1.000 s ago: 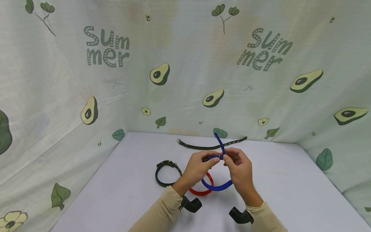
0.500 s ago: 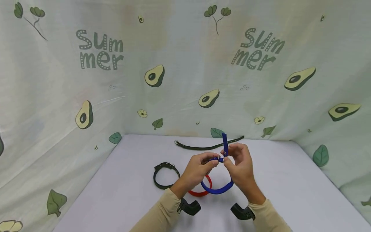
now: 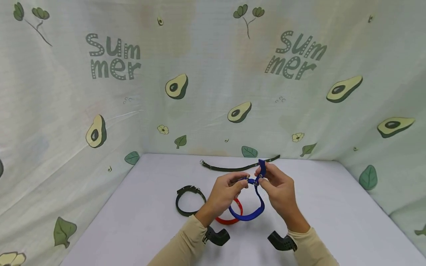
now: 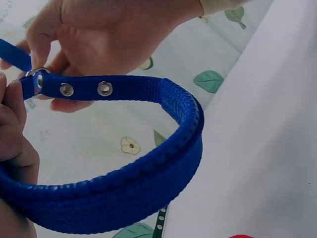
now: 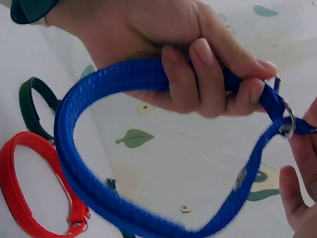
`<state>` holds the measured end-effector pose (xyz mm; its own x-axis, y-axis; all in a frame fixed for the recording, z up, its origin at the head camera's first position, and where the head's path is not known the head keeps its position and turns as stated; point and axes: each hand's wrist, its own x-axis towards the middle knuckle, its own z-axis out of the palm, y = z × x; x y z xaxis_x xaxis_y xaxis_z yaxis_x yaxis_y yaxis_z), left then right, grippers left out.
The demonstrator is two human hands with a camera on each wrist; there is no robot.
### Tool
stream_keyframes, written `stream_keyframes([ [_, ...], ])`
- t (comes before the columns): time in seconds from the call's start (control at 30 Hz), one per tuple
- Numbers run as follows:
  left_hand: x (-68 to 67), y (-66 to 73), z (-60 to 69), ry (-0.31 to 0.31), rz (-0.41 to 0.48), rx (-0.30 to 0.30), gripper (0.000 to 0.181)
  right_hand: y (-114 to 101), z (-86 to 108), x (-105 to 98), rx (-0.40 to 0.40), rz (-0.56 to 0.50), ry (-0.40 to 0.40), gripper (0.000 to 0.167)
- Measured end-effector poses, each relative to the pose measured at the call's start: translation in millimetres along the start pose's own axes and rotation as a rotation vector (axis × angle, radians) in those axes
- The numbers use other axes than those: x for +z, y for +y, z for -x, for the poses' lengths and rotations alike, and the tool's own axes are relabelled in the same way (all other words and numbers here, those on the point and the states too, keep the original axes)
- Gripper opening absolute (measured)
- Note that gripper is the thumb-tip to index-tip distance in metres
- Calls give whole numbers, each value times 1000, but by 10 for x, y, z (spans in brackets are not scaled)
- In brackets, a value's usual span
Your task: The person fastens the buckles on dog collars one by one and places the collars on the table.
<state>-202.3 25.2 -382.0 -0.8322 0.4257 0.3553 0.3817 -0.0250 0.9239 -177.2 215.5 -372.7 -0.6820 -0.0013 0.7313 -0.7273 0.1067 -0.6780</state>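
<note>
A blue collar (image 3: 247, 217) hangs in a loop between both hands above the table. My left hand (image 3: 223, 194) grips its buckle end, fingers curled over the strap in the right wrist view. With thumb and fingers, my right hand (image 3: 281, 192) pinches the strap's free end, whose tip sticks up above the fingers. The strap passes through a metal ring (image 5: 290, 119) between the hands. Metal eyelets (image 4: 105, 89) line the narrow strap in the left wrist view. The buckle is partly hidden by the left fingers.
A red collar (image 3: 227, 222) lies looped on the white table (image 3: 139, 218) under the hands. Left of it rests a looped dark green collar (image 3: 178, 203). Another dark collar (image 3: 229, 170) is stretched out near the back, before a printed cloth backdrop (image 3: 206, 48).
The blue strap's upright tip has come down and tilted right. My right hand has shifted slightly right, drawing the strap through the ring, and the loop's right side now bends inward.
</note>
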Motion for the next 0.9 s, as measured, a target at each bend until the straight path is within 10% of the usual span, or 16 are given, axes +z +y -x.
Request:
stream_keyframes([
  [0.27, -13, 65, 21, 8, 9, 68, 31, -54, -32, -26, -159, 214, -33, 49],
  [0.63, 52, 173, 81, 66, -7, 137, 30, -256, -160, 41, -649, 514, 118, 28],
  [0.9, 73, 231, 90, 78, -55, 203, 30, -178, -180, 21, -789, 634, 134, 31],
])
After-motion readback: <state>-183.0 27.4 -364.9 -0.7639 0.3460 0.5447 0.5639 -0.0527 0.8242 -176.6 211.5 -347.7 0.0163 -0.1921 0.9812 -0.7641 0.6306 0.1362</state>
